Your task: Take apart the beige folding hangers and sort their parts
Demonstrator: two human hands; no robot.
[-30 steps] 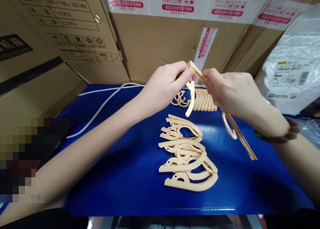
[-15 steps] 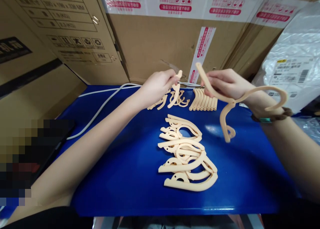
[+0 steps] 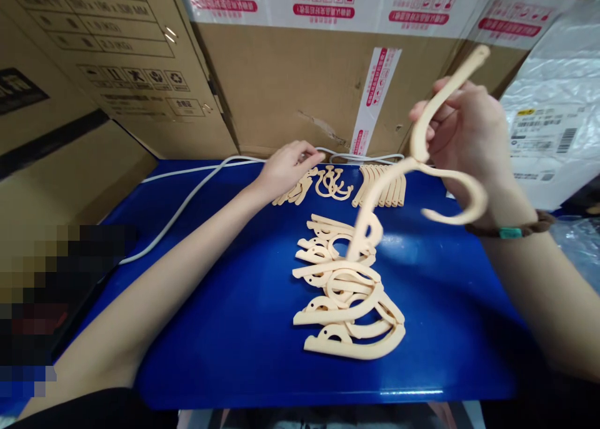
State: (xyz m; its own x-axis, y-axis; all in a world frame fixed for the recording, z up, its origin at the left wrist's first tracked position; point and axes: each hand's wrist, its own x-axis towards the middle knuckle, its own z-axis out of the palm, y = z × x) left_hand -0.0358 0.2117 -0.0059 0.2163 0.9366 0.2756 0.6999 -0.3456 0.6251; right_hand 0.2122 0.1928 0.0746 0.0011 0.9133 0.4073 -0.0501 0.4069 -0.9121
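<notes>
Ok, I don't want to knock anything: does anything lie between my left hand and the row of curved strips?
Yes, the hooks lie on the blue table between your left hand and the curved strips.

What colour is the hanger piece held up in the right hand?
Pale beige, in the right hand; the head view shows it.

Hanger [image 3: 419, 139] smooth matt plstc; tbl [image 3: 225, 329] glossy; box [image 3: 281, 72] cardbd.
</notes>
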